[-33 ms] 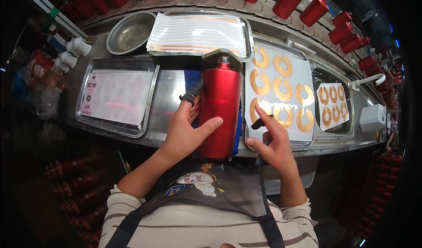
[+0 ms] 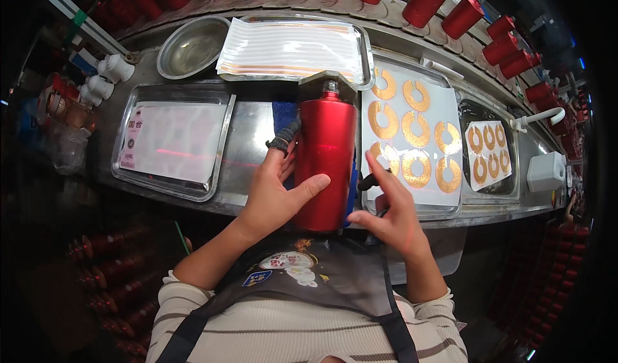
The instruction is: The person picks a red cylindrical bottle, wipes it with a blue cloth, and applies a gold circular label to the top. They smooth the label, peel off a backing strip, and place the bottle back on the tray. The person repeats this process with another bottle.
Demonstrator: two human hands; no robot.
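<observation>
A glossy red bottle [image 2: 324, 163] lies in front of me on a blue cloth [image 2: 282, 115], its clear-capped neck toward the far side against a dark angular block [image 2: 347, 87]. My left hand [image 2: 277, 186] grips its left side, thumb across the top and fingers along the flank. A dark finger cover is on one of its fingers. Just right of the bottle, my right hand [image 2: 391, 212] is open with thumb and fingers apart, partly over a tray sheet of gold C-shaped labels [image 2: 416, 129]. It also wears a dark finger cover. Nothing shows in it.
A tray [image 2: 219, 150] holding a pale sheet is at left. Beyond lie a metal bowl [image 2: 172, 65] and a tray of striped strips [image 2: 290, 47]. At right are a water basin [image 2: 476, 109] with another label sheet, a faucet [image 2: 544, 116] and a white jug [image 2: 547, 172]. Red bottles [image 2: 425, 2] line a conveyor.
My right hand has moved left, closer to the bottle's side. My left hand keeps its hold on the bottle.
</observation>
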